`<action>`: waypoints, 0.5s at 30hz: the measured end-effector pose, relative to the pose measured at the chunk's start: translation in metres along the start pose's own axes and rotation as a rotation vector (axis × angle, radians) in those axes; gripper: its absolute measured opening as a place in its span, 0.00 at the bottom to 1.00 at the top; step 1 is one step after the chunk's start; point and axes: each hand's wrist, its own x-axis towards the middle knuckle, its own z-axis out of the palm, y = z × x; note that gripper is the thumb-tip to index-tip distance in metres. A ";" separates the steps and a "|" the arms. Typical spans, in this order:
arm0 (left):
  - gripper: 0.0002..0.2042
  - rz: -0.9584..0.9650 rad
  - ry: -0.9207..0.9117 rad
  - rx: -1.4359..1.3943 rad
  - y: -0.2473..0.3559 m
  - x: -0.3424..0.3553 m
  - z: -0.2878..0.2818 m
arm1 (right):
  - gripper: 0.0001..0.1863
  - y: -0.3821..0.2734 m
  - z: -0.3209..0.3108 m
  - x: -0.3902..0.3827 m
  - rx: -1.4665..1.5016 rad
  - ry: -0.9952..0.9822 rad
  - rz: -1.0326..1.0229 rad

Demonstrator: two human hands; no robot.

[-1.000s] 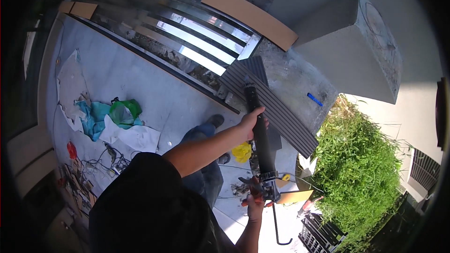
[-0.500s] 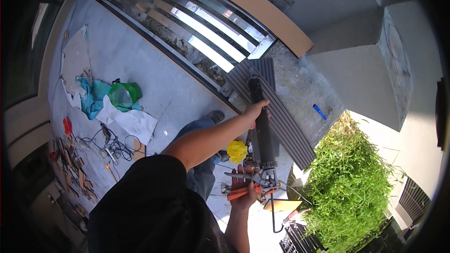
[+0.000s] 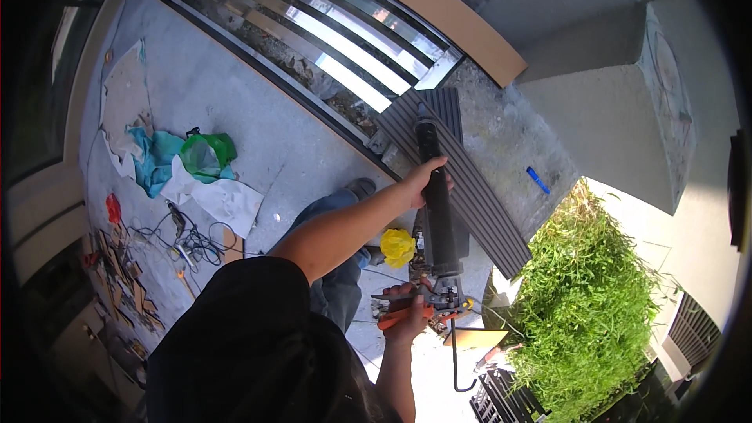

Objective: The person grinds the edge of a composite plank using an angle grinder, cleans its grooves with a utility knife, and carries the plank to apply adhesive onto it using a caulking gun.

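A caulking gun (image 3: 443, 244) with a long black barrel lies across the middle of the view, its nozzle end over grey ribbed boards (image 3: 479, 202). My left hand (image 3: 427, 181) is wrapped round the barrel, about midway along it. At the rear end, my right hand (image 3: 407, 315) is closed round the grey handle and orange trigger (image 3: 398, 316). A bent metal rod (image 3: 455, 360) sticks out behind the gun. Beside the barrel is a crumpled yellow bag (image 3: 398, 247).
Light strips lie over a gap, with a brown board (image 3: 445, 19) beyond. A blue marker-like object (image 3: 537, 180) rests on a concrete ledge. Leafy plants (image 3: 587, 305) grow at right. A green bag (image 3: 207, 157), cables (image 3: 200, 247) and wood scraps (image 3: 125, 290) lie on the left floor.
My right hand's fingers, spread under the handle before, have closed round handle and trigger. The gun and my left hand have shifted slightly up in the view.
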 end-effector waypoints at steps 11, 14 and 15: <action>0.24 0.038 -0.094 0.098 0.007 -0.032 -0.026 | 0.22 0.002 -0.037 -0.016 -0.620 -0.068 -0.141; 0.25 0.038 -0.113 0.080 0.001 -0.036 -0.037 | 0.20 0.008 -0.047 -0.024 -0.654 -0.062 -0.156; 0.25 0.033 -0.089 0.082 -0.002 -0.040 -0.038 | 0.20 0.008 -0.049 -0.027 -0.655 -0.049 -0.147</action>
